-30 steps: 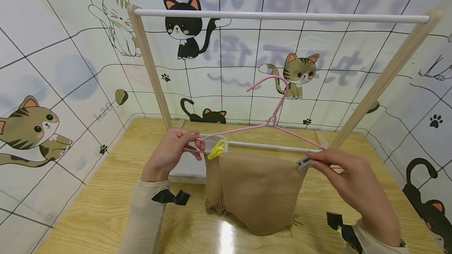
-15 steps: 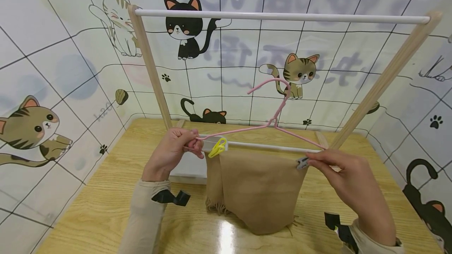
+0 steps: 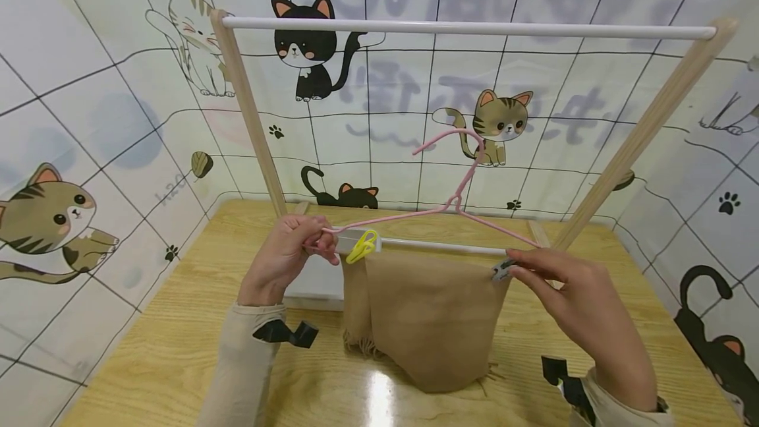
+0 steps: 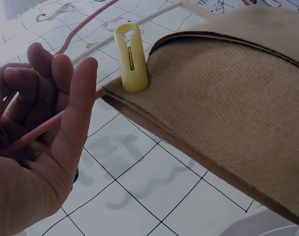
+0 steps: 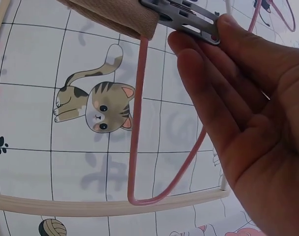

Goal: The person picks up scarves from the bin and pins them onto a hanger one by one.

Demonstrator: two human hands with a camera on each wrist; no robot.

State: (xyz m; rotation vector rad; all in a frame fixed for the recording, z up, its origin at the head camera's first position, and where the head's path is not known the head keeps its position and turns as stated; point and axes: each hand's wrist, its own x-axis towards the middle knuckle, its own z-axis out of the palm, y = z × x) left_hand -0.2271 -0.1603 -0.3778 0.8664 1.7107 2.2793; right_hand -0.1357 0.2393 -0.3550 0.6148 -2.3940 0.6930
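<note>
A brown fringed scarf (image 3: pixel 435 321) hangs folded over the lower bar of a pink hanger (image 3: pixel 409 216). Near its left end a yellow clip (image 3: pixel 363 246) clamps the cloth to the bar; the left wrist view shows the clip (image 4: pixel 132 59) upright on the fold. My left hand (image 3: pixel 287 256) grips the hanger's left corner, fingers curled round the pink wire. At the scarf's right top corner, my right hand (image 3: pixel 569 302) pinches a grey clip (image 3: pixel 503 269) between thumb and fingers. In the right wrist view, this grey clip (image 5: pixel 189 22) has its far end on the cloth.
A rack with a white top rail (image 3: pixel 468 28) and wooden posts (image 3: pixel 249 111) stands behind the hanger. Partly hidden behind the scarf and left hand is a white box (image 3: pixel 314 285) on the wooden table (image 3: pixel 166 348). Cat-print sheeting surrounds the table.
The right hand and grey clip have shifted slightly left. The hanger and scarf have also moved a little left in the view, while the left hand keeps its hold with its fingers curled further in.
</note>
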